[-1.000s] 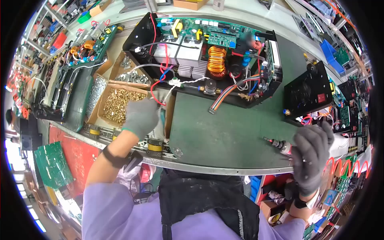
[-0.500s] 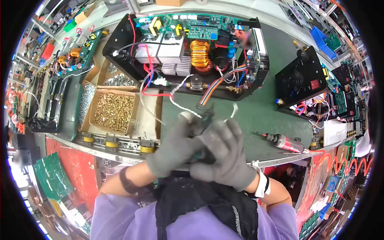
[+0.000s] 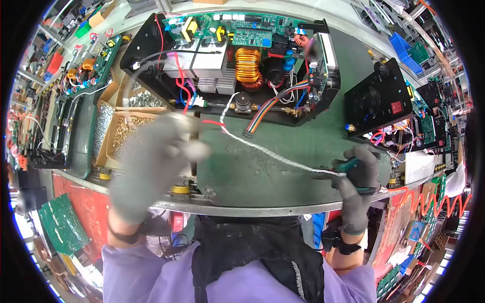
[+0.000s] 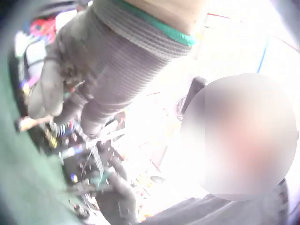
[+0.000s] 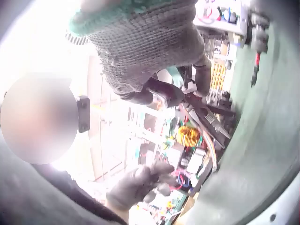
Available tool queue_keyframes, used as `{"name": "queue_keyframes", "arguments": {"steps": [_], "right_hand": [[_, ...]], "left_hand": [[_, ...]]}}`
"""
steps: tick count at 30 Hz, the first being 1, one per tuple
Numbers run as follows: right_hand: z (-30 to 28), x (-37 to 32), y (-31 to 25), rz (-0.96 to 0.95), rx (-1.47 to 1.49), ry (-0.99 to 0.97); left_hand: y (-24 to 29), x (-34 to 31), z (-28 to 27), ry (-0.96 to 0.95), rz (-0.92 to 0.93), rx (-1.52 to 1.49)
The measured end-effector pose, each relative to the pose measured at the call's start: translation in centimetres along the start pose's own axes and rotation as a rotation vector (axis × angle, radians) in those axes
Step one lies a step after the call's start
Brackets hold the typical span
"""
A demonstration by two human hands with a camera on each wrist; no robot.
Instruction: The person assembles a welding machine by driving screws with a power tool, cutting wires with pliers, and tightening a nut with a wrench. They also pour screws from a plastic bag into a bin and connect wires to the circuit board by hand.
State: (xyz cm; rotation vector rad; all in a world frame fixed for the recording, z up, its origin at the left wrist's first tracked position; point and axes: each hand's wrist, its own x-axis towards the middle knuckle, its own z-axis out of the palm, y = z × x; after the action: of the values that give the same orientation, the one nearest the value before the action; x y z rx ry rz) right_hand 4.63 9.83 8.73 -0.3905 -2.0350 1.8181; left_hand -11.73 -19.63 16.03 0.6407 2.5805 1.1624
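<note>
My right hand [image 3: 357, 184] grips green-handled pliers [image 3: 347, 165] over the right of the green mat. Their metal jaws [image 5: 213, 123] point away from the palm in the right wrist view. A white twisted wire [image 3: 273, 154] runs from the open black chassis [image 3: 144, 48] to the right hand; whether fingers or pliers hold its end cannot be told. My left hand [image 3: 146, 164], blurred, hovers over the brass-fittings box [image 3: 126, 129], fingers bent [image 4: 51, 96]; what it holds, if anything, is unclear. A pale wire arcs beside it. A red wire [image 3: 184, 91] hangs from the chassis.
A copper coil [image 3: 247, 65] and green circuit board [image 3: 252, 36] fill the chassis. Another black unit [image 3: 376, 98] stands to the right. Partitioned trays of metal parts [image 3: 144, 99] lie left. A driver [image 5: 258, 35] lies on the mat, and a red coiled hose [image 3: 434, 204] hangs at the bench edge.
My hands, together at the front of the mat half a second ago, have parted: the left moved left, the right moved right with the pliers. The white twisted wire now stretches rightward.
</note>
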Motion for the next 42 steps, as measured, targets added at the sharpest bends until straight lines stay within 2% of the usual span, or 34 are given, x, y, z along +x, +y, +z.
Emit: {"name": "queue_keyframes", "arguments": {"steps": [1, 3, 5, 6, 7, 8, 9, 10, 11, 13, 14, 16, 17, 18, 19, 22, 23, 25, 26, 27, 29, 30, 31, 33, 34, 35, 36, 37, 39, 41, 42], "right_hand": [[-0.7, -0.2, -0.4, 0.071, 0.031, -0.002], [-1.4, -0.2, -0.4, 0.123, 0.073, 0.006], [-1.2, 0.1, -0.6, 0.176, 0.108, 0.015], [-0.5, 1.0, -1.1, -0.04, 0.106, 0.015], [-0.2, 1.6, -1.5, -0.255, 0.103, 0.013], [-0.5, 1.8, -2.0, -0.308, 0.199, 0.066], [-0.3, 2.0, -3.4, -0.316, 0.279, 0.163], [-1.2, 2.1, -4.4, -0.359, 0.32, 0.13], [-2.3, 2.2, -5.1, -0.403, 0.361, 0.098], [-3.5, 2.1, -6.1, -0.425, 0.445, 0.065], [-4.2, 2.4, -6.2, -0.429, 0.495, -0.087], [-4.6, 2.8, -5.4, -0.418, 0.465, -0.124], [-4.9, 2.9, -4.9, -0.407, 0.443, -0.165], [-4.1, 2.8, -4.5, -0.388, 0.361, -0.109], [-3.5, 3.1, -3.8, -0.379, 0.367, -0.165], [-1.9, 3.1, -2.3, -0.215, 0.565, -0.032], [-1.8, 3.4, -2.2, -0.218, 0.56, -0.032], [-1.5, 3.8, -2.3, -0.17, 0.742, 0.015], [-1.5, 3.8, -2.4, -0.166, 0.681, 0.084], [-1.3, 3.7, -2.3, -0.166, 0.679, 0.088], [-0.1, 3.4, -1.5, -0.243, 0.406, 0.161], [0.8, 2.9, -1.2, -0.221, 0.286, 0.169], [1.6, 2.2, -0.8, -0.174, 0.265, 0.099], [2.0, 1.3, 1.8, -0.259, 0.089, 0.052], [1.5, 0.9, 1.3, -0.258, 0.093, 0.048], [0.3, 0.5, 0.1, -0.204, -0.114, -0.093], [-0.3, 0.3, -0.9, -0.146, -0.321, -0.233], [-0.1, 0.4, -1.8, -0.145, -0.32, -0.239], [0.3, 0.7, -3.2, -0.083, -0.374, -0.299], [1.4, 1.3, -3.0, -0.155, -0.421, -0.284], [2.2, 1.7, -2.7, -0.379, -0.482, -0.21]], "left_hand": [[0.1, -0.5, -1.8, 0.138, 0.062, 0.062], [1.6, -1.4, -3.6, 0.227, 0.067, -0.054], [1.2, -1.0, -2.4, 0.146, 0.179, -0.12], [1.2, -0.3, -0.7, 0.026, 0.13, -0.216], [0.3, 1.0, 0.8, -0.066, 0.266, -0.052], [-0.2, 2.2, 3.0, -0.091, 0.48, 0.069], [-0.6, 2.5, 5.8, -0.08, 0.537, 0.021], [-0.7, 3.4, 8.8, 0.005, 0.749, -0.051], [-0.3, 3.7, 10.3, 0.005, 0.75, -0.058], [0.2, 3.9, 12.1, -0.004, 0.826, 0.229], [-0.3, 4.1, 12.2, -0.004, 0.829, 0.219], [-1.6, 4.7, 11.6, 0.083, 0.703, 0.178], [-1.6, 4.8, 10.9, 0.082, 0.708, 0.163], [-1.1, 4.9, 9.6, 0.099, 0.656, 0.126], [-1.1, 4.8, 8.7, 0.113, 0.602, 0.094], [-2.2, 4.8, 8.0, 0.193, 0.579, 0.178], [-2.8, 4.6, 7.9, 0.195, 0.582, 0.173], [-4.4, 3.9, 8.1, 0.238, 0.551, 0.263], [-5.1, 3.5, 8.2, 0.223, 0.446, 0.212], [-5.3, 3.5, 7.8, 0.22, 0.448, 0.209], [-5.3, 3.3, 6.4, 0.066, 0.48, 0.27], [-5.4, 3.2, 5.7, -0.113, 0.531, 0.358], [-5.1, 2.9, 4.9, -0.117, 0.527, 0.362], [-4.4, 2.4, 3.6, -0.537, 0.542, 0.34], [-4.7, 2.3, 3.4, -0.476, 0.591, 0.329], [-4.7, 2.5, 3.4, -0.473, 0.586, 0.33], [-4.5, 2.6, 3.6, -0.339, 0.547, 0.316], [-4.1, 2.9, 3.9, -0.204, 0.508, 0.301], [-3.0, 4.5, 5.9, -0.189, 0.488, 0.27], [-2.8, 6.6, 9.3, 0.205, 0.767, 0.438], [-2.9, 7.6, 10.7, 0.209, 0.759, 0.437]]}}
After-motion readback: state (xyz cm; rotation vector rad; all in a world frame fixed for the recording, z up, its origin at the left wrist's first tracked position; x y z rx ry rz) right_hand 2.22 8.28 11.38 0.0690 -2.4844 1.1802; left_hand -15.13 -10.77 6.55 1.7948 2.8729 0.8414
